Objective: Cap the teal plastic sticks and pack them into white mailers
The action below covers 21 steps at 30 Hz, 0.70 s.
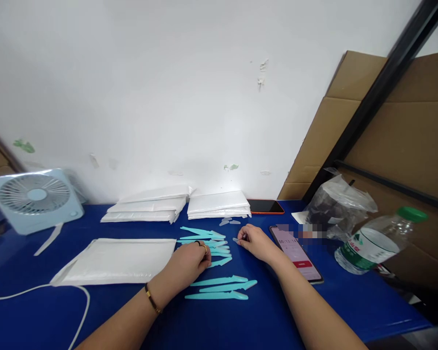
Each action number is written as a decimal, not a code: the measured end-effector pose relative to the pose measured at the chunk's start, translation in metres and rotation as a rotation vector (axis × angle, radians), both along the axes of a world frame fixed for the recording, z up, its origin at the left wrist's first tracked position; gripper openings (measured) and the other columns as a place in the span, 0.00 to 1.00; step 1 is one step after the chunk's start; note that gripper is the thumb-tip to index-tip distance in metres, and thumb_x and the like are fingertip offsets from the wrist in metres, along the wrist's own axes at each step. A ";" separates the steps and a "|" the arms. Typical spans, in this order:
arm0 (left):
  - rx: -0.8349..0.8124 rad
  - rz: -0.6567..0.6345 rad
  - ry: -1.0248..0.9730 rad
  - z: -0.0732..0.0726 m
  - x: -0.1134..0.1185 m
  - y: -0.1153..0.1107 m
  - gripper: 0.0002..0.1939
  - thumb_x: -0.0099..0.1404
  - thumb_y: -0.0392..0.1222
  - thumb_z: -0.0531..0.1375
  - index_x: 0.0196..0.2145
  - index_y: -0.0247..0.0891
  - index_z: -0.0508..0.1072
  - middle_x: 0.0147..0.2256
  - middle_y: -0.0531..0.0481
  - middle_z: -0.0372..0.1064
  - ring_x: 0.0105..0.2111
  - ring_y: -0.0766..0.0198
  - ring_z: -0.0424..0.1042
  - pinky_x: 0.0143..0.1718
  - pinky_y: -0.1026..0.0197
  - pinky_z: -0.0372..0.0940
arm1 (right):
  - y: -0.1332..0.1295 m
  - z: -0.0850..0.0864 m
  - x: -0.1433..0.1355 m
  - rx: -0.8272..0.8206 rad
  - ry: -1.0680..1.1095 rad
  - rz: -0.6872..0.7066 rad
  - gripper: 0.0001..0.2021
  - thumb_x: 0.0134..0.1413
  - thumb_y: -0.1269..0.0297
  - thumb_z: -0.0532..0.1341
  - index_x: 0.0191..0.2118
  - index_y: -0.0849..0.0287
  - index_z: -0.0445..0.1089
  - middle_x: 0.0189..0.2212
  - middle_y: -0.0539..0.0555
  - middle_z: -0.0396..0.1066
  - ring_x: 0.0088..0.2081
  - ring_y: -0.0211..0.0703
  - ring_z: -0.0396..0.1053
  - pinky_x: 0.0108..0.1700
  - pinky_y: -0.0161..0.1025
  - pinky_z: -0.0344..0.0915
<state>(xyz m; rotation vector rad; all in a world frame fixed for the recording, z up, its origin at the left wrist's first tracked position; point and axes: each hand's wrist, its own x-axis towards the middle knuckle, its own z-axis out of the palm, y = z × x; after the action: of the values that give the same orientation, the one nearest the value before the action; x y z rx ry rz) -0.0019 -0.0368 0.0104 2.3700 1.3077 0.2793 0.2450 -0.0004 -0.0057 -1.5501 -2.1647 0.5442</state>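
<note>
Several slim turquoise sticks with angled heads (pixel 219 296) lie in two groups on the blue tabletop (pixel 255 321). My left hand (pixel 190 260) is over the upper group, its fingers curled inward; whatever they may hold is hidden. On the right, my right hand (pixel 253 240) pinches a small translucent piece (pixel 235 239) between thumb and fingers. Similar small clear pieces (pixel 229 221) lie behind it, in front of a stack of white packets (pixel 219 203). A large white padded envelope (pixel 118 260) lies flat to the left of my left hand.
A light blue fan (pixel 36 197) stands at the far left, with a white cable (pixel 85 306) in front. Another packet stack (pixel 148 206) is by the wall. Right: two phones (pixel 299 257) (pixel 266 206), a clear bag (pixel 336 204) and a leaning bottle (pixel 375 243).
</note>
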 end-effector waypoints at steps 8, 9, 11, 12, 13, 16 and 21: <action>0.064 -0.022 0.098 0.001 0.000 0.002 0.06 0.58 0.43 0.55 0.30 0.40 0.71 0.30 0.51 0.69 0.30 0.63 0.66 0.29 0.64 0.55 | -0.006 0.011 0.012 -0.166 0.189 0.156 0.05 0.47 0.65 0.60 0.30 0.59 0.70 0.23 0.49 0.68 0.25 0.36 0.63 0.25 0.30 0.57; 0.078 -0.036 0.109 0.002 0.000 0.002 0.07 0.59 0.42 0.54 0.30 0.40 0.71 0.29 0.51 0.69 0.29 0.63 0.66 0.29 0.64 0.54 | -0.007 0.013 0.013 -0.185 0.194 0.204 0.04 0.46 0.65 0.61 0.30 0.59 0.71 0.23 0.49 0.68 0.25 0.36 0.64 0.25 0.30 0.58; 0.110 -0.053 0.128 0.004 0.000 0.002 0.08 0.60 0.41 0.52 0.29 0.40 0.71 0.28 0.50 0.69 0.28 0.63 0.66 0.28 0.64 0.54 | -0.010 0.014 0.012 -0.197 0.190 0.270 0.03 0.45 0.66 0.62 0.29 0.58 0.71 0.23 0.49 0.69 0.25 0.36 0.64 0.26 0.30 0.58; 0.122 -0.054 0.138 0.004 0.000 0.003 0.09 0.60 0.40 0.51 0.28 0.39 0.71 0.28 0.50 0.69 0.28 0.63 0.66 0.28 0.64 0.54 | -0.010 0.015 0.011 -0.189 0.183 0.283 0.03 0.45 0.67 0.62 0.28 0.58 0.71 0.23 0.49 0.69 0.25 0.35 0.64 0.26 0.30 0.58; 0.130 -0.055 0.150 0.005 0.000 0.003 0.10 0.61 0.39 0.50 0.27 0.39 0.70 0.28 0.49 0.69 0.28 0.63 0.66 0.28 0.64 0.54 | -0.011 0.014 0.009 -0.172 0.173 0.285 0.02 0.44 0.67 0.62 0.27 0.58 0.71 0.23 0.48 0.69 0.24 0.35 0.64 0.26 0.30 0.58; 0.135 -0.058 0.164 0.007 0.000 0.003 0.10 0.60 0.37 0.50 0.27 0.39 0.70 0.27 0.49 0.69 0.27 0.63 0.66 0.28 0.64 0.54 | -0.012 0.014 0.004 -0.135 0.154 0.287 0.03 0.44 0.69 0.61 0.27 0.58 0.72 0.24 0.49 0.70 0.25 0.36 0.65 0.26 0.31 0.59; 0.141 -0.058 0.169 0.009 0.001 0.002 0.10 0.60 0.37 0.50 0.27 0.38 0.70 0.27 0.48 0.69 0.28 0.63 0.67 0.28 0.64 0.55 | -0.014 0.014 -0.002 -0.121 0.142 0.313 0.04 0.43 0.71 0.61 0.28 0.58 0.73 0.26 0.50 0.70 0.26 0.36 0.66 0.27 0.31 0.60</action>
<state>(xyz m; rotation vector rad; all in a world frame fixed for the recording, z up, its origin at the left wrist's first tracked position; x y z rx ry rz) -0.0014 -0.0343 0.0191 2.5945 1.3303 0.1611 0.2428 -0.0143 0.0085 -1.1924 -2.3117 0.8720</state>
